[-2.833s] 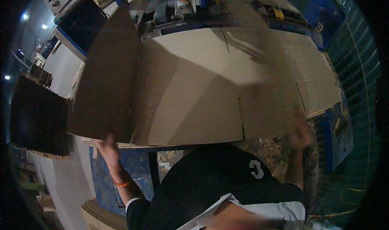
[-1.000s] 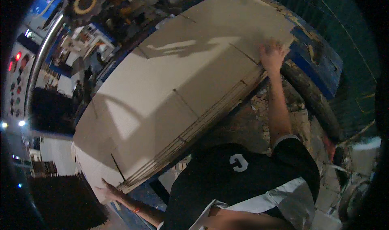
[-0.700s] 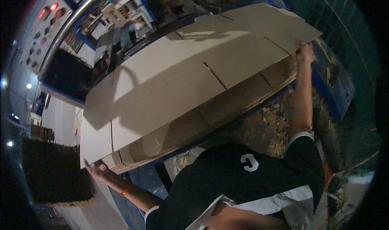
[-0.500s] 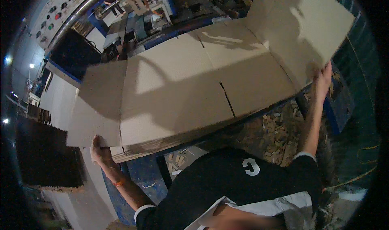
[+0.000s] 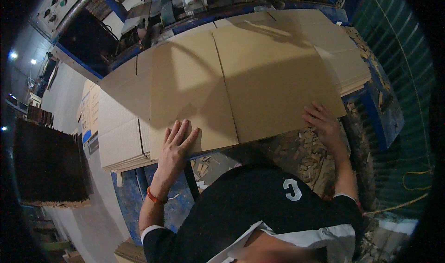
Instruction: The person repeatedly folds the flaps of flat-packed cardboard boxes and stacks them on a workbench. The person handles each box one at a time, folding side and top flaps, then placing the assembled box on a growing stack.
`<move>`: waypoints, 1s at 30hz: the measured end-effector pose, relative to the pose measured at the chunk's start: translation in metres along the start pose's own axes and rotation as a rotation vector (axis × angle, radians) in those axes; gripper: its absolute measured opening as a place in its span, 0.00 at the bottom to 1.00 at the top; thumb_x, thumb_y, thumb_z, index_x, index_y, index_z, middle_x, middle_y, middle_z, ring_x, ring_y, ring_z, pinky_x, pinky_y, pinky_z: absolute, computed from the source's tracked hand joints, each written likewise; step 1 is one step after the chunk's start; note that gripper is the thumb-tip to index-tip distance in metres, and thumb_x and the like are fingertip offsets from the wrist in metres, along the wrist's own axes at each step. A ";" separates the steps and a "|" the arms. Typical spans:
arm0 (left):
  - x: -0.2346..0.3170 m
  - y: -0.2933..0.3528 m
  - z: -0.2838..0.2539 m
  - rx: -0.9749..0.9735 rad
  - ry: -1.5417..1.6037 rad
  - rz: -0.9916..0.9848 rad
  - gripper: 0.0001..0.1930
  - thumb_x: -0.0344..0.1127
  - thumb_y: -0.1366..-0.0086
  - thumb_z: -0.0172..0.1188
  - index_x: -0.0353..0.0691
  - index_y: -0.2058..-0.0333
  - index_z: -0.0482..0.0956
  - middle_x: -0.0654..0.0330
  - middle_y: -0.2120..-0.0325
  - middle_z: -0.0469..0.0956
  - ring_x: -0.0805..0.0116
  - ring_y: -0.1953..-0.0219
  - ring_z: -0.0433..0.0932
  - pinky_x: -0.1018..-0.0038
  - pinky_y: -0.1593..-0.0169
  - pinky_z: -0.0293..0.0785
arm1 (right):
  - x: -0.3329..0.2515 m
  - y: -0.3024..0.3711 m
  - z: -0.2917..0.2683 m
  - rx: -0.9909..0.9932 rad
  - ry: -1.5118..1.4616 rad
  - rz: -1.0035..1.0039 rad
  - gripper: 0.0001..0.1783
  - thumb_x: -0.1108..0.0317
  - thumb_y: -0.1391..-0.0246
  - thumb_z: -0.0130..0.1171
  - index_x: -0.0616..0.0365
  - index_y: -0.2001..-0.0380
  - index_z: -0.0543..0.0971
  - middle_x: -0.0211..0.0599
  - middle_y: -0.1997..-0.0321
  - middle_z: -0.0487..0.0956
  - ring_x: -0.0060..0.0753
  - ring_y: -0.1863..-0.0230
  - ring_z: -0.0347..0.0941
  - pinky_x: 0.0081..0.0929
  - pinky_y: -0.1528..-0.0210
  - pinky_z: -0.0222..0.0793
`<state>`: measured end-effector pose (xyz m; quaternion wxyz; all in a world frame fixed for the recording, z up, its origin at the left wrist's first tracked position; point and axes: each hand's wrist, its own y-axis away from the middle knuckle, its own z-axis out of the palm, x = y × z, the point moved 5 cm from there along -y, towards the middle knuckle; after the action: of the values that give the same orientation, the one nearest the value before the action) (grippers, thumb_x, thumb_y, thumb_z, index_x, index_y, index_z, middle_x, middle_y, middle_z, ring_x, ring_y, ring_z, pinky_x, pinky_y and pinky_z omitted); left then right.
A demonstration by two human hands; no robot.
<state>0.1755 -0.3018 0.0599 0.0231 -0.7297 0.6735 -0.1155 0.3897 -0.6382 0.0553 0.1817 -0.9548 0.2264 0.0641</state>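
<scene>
A brown cardboard box blank (image 5: pixel 273 77) lies with its two side panels folded inward, their edges meeting along a dark seam left of the middle. Beneath it is a stack of flat cardboard blanks (image 5: pixel 121 140), whose layered edges show at the near left and far right. My left hand (image 5: pixel 174 147) rests on the near edge of the left panel, fingers spread and flat. At the near right corner of the right panel, my right hand (image 5: pixel 323 123) lies with its fingers stretched out on the cardboard. Neither hand grips anything.
Beyond the stack stands a blue-framed machine (image 5: pixel 185 19), with a control panel (image 5: pixel 60 3) at the far left. Cardboard scraps (image 5: pixel 306 154) lie below the stack's near edge. A dark stack of sheets (image 5: pixel 51 161) is at left. Green corrugated sheeting (image 5: pixel 394 77) runs along the right.
Both side panels, raised and held by their edges earlier, have come down flat over the middle. My hands moved inward with them and now lie open on top.
</scene>
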 end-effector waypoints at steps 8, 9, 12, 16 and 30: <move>-0.016 -0.005 -0.001 0.083 0.042 0.022 0.27 0.28 0.47 0.54 0.51 0.45 0.67 0.51 0.41 0.58 0.50 0.39 0.56 0.53 0.39 0.51 | 0.013 -0.015 -0.005 -0.091 0.101 -0.076 0.30 0.68 0.59 0.59 0.52 0.48 0.69 0.35 0.38 0.61 0.45 0.36 0.53 0.44 0.36 0.50; -0.019 -0.009 -0.002 0.100 0.037 0.025 0.29 0.27 0.47 0.54 0.51 0.44 0.66 0.51 0.41 0.57 0.50 0.39 0.56 0.52 0.39 0.50 | 0.024 -0.026 -0.004 -0.112 0.147 -0.090 0.30 0.66 0.57 0.59 0.50 0.46 0.68 0.34 0.37 0.61 0.44 0.35 0.52 0.44 0.36 0.50; -0.036 -0.033 -0.009 0.200 0.178 -0.008 0.29 0.27 0.46 0.52 0.49 0.43 0.64 0.51 0.40 0.56 0.51 0.38 0.55 0.54 0.38 0.49 | 0.060 -0.065 0.000 -0.108 0.238 -0.161 0.31 0.60 0.55 0.59 0.48 0.45 0.66 0.33 0.37 0.60 0.42 0.35 0.52 0.44 0.36 0.49; -0.067 -0.082 -0.013 0.271 0.230 -0.009 0.31 0.27 0.47 0.55 0.49 0.42 0.62 0.52 0.40 0.56 0.51 0.38 0.54 0.60 0.37 0.49 | 0.102 -0.125 0.021 -0.039 0.240 -0.154 0.31 0.56 0.54 0.57 0.47 0.45 0.66 0.33 0.37 0.60 0.41 0.35 0.52 0.46 0.37 0.50; -0.164 -0.233 0.036 0.463 -0.251 -0.626 0.32 0.33 0.40 0.48 0.44 0.38 0.48 0.51 0.42 0.57 0.51 0.39 0.54 0.49 0.40 0.50 | 0.176 -0.304 0.074 -0.002 0.273 0.137 0.27 0.60 0.47 0.53 0.43 0.42 0.64 0.38 0.34 0.55 0.51 0.35 0.49 0.40 0.36 0.47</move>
<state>0.3993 -0.1232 0.0466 0.2323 -0.8834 0.3671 -0.1757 0.6817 -0.4292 0.0476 0.1432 -0.9371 0.3137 -0.0539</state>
